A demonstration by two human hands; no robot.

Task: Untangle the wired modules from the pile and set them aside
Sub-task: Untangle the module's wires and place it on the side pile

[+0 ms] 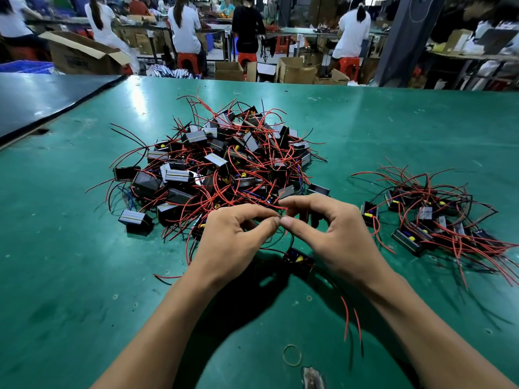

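**Both grips pinch a wire at the near edge of the pile**

The left grip (233, 242) and the right grip (337, 242) meet tip to tip, each narrowed to a thumb-and-forefinger pinch, with the other fingers curled loosely behind. A thin black wire (293, 240) drops out from under the touching thumbs. The fingertips hide exactly how much of it each grip holds. The wire runs down to a single module (298, 261), a small black block with a yellow part on top, which sits between the two wrists. Whether it rests on the desk (70, 262) or hangs just above it cannot be told. Red leads (347, 318) trail from this module towards the near right.

Just beyond the fingers lies the main pile (224, 164), a heap of black and grey modules knotted together with red, black and a few blue wires. Its near edge touches the knuckles. To the right, well apart from the pile, lies a smaller set-aside group (432, 220) of modules, its red wires fanning outwards.

A rubber band (284, 355) lies flat on the green desk near the forearms. Beyond the far edge, people sit at benches among cardboard boxes (297, 70).
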